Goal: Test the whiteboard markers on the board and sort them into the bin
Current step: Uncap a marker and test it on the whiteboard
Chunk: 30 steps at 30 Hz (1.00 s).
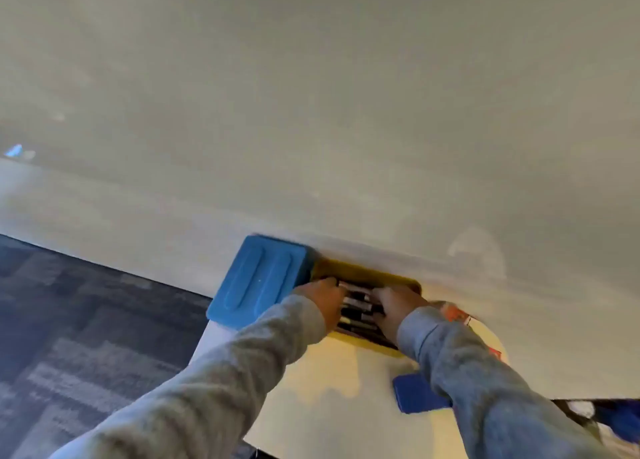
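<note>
- The wide white glossy whiteboard [346, 112] fills the upper part of the view; its surface looks blank, with only faint smudges and reflections.
- A dark grey patterned carpet floor [86, 320] shows at lower left.
- A pale cream tabletop [329, 389] stands against the board's lower edge.
- A blue plastic rectangular lid-like tray with two long moulded grooves [258, 282] lies at the table's far left corner, touching the bin's left end.
- The shallow yellow rectangular bin [363, 273] sits on the table just below the board.
- A small dark blue flat pad [415, 393] lies on the table, partly under the right sleeve.
- The left hand [322, 303], in a grey sleeve, reaches into the bin's left side, fingers curled down over the markers; whether it pinches one I cannot tell.
- The right hand [394, 306], in a bluish-grey sleeve, covers the bin's right side, its grip likewise hidden.
- The black-and-white barrelled whiteboard markers [360, 311] lie side by side in the bin between both hands; motion blur makes any labels unreadable.
</note>
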Motion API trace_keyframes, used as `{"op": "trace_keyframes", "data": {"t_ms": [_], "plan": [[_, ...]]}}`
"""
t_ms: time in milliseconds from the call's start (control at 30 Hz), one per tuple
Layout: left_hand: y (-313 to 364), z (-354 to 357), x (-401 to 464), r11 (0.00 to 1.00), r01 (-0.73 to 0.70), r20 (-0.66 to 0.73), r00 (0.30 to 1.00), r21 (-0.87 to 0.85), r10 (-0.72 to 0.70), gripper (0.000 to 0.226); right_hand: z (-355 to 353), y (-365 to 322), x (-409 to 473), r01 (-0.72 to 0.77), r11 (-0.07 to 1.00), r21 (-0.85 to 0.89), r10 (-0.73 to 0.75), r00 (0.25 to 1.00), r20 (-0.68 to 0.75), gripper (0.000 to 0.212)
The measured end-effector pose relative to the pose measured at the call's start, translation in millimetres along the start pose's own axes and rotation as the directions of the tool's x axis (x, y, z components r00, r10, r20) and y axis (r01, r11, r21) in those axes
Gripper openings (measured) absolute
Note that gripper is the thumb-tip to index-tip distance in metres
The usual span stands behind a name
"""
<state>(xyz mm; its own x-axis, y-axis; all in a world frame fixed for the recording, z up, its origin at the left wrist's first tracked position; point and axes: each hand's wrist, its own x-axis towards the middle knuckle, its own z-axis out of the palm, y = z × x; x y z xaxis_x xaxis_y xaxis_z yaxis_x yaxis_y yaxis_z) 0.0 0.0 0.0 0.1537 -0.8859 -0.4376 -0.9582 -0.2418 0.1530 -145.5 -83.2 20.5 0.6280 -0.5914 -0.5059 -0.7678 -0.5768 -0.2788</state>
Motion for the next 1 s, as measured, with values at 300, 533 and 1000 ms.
{"op": "trace_keyframes", "data": {"t_ms": [300,533,1000], "plan": [[1.7,26.3,33.0,0.996,0.084,-0.064,0.995,0.023,-0.082,0.046,38.6,-1.1,46.0,-0.008,0.991,-0.133,0.006,1.0,-0.01,0.052],[1.5,32.7,51.4,0.989,0.12,-0.103,0.988,0.084,-0.111,0.037,54.8,5.7,63.8,-0.013,0.98,-0.199,-0.015,0.991,-0.135,0.053],[13.8,15.9,2.5,0.946,-0.099,-0.466,0.851,0.31,0.242,0.038,52.6,19.2,2.8,0.034,0.998,-0.05,-0.057,0.801,-0.596,0.018]]}}
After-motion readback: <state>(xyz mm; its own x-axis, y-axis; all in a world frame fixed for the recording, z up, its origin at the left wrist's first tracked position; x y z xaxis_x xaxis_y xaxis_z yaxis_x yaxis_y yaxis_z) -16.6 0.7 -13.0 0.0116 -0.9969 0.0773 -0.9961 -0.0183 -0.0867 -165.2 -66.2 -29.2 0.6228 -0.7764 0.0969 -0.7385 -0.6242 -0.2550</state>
